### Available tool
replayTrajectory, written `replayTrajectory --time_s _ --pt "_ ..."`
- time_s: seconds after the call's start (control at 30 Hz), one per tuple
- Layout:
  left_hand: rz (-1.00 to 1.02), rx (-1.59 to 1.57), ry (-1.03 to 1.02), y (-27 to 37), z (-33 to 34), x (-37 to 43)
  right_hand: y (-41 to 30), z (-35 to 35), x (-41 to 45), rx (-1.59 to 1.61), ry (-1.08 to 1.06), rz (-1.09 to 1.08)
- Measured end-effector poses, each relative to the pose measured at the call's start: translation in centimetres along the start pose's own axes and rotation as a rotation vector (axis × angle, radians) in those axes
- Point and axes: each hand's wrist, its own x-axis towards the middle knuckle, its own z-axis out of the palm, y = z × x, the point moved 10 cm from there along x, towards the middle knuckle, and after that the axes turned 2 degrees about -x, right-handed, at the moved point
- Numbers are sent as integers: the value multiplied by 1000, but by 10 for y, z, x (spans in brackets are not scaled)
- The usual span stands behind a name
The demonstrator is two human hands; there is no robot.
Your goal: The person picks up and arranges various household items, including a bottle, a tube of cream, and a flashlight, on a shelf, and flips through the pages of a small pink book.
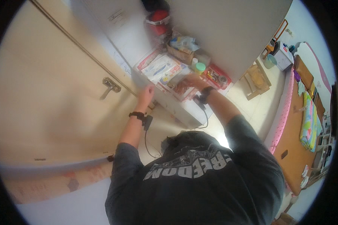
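My left hand point(146, 95) hovers by the near left side of a low white cabinet point(183, 112), its fingers curled in and nothing visible in them. My right hand point(195, 80) reaches over the cabinet top, at a clear plastic package point(183, 87) with reddish-brown contents. Its fingertips are blurred, so a grip on the package cannot be made out. Printed papers point(162, 69) lie left of the package. Just beyond my right hand stand a jar with a green lid point(200, 67) and a small white bottle point(194, 61). A red tray point(226, 84) of small items sits to its right.
Behind the papers is a cardboard box point(180, 54) holding plastic packets point(183, 42), with a red container point(159, 22) farther back. A door with a metal handle point(111, 85) rises at left. Rightward are a wooden stool point(257, 80) and a bed point(293, 146). Cables point(207, 118) trail from my wrist straps.
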Motion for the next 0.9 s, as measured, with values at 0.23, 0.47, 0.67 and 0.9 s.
replayTrajectory --time_s 0.23,0.47,0.67,0.9 --pt "268 258 259 27 -62 94 -77 51 -54 -446 132 4" --pt "126 570 -124 9 -14 165 -12 41 9 -265 35 -133" --pt "40 366 -256 -32 3 178 -5 30 15 -636 104 -120" --pt "36 51 -239 -11 -18 197 33 6 36 -543 306 -13"
